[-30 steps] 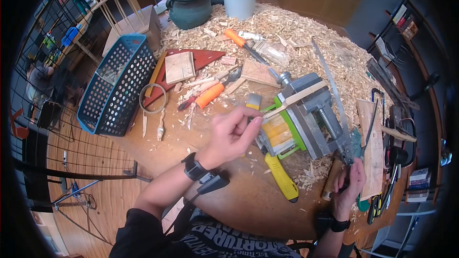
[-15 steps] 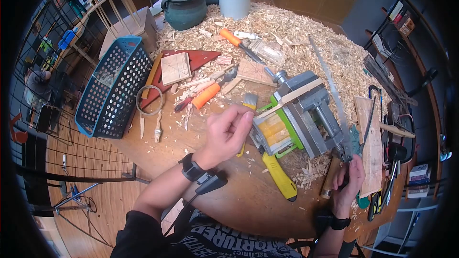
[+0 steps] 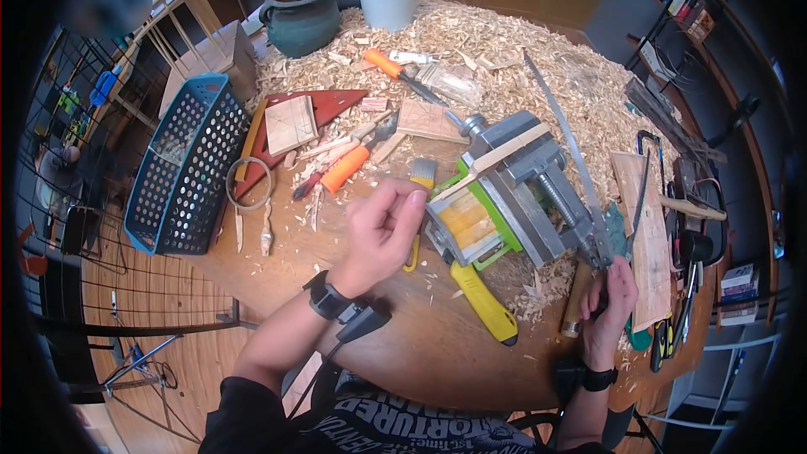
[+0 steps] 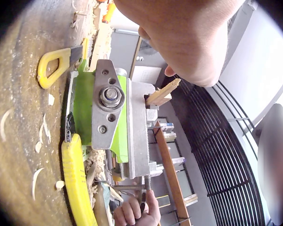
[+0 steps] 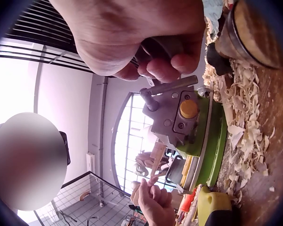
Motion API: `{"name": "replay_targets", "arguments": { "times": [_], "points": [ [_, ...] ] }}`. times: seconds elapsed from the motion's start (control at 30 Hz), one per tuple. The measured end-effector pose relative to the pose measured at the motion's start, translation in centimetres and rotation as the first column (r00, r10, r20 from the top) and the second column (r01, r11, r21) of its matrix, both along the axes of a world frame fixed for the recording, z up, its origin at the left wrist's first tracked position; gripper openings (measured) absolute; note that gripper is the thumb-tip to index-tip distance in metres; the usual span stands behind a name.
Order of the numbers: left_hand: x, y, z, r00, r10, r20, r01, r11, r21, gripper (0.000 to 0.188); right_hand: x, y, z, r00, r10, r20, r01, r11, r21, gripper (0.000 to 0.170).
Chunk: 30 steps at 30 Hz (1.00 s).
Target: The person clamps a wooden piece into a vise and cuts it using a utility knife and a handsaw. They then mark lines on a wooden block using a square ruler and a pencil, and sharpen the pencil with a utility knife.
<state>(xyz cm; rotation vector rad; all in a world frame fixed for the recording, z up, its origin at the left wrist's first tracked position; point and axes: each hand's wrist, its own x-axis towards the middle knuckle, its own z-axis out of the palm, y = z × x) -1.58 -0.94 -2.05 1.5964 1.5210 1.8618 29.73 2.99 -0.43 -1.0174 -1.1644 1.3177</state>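
Note:
A pale wooden strip (image 3: 508, 151) is clamped in the grey bench vise (image 3: 523, 210) on its green base. My left hand (image 3: 382, 227) pinches the strip's near end between thumb and index finger, the other fingers curled. In the left wrist view the strip's rough tip (image 4: 172, 89) shows just below this hand. My right hand (image 3: 615, 298) grips the black handle (image 5: 162, 47) of a saw, low on the vise's right. Its long thin blade (image 3: 567, 139) rises away past the vise's right side, over the shavings, apart from the strip.
A yellow utility knife (image 3: 486, 304) lies before the vise. Left of it are orange-handled tools (image 3: 345, 170), a tape roll (image 3: 250, 183) and a blue basket (image 3: 181, 168). Wood shavings (image 3: 471, 34) heap up behind. A plank (image 3: 643, 244) and more tools lie right.
The head view has turned a little, so the bench and vise sit further left in it. Both hands keep nearly the same places on the strip and the saw.

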Motion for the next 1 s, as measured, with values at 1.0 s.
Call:
{"name": "replay_targets", "arguments": {
  "times": [1.0],
  "points": [
    [-0.2,-0.3,-0.2,0.998,0.036,0.045,-0.03,0.99,-0.14,0.027,1.1,1.6,0.3,0.917,-0.399,-0.021,0.399,0.916,0.037,0.026]
  ]
}}
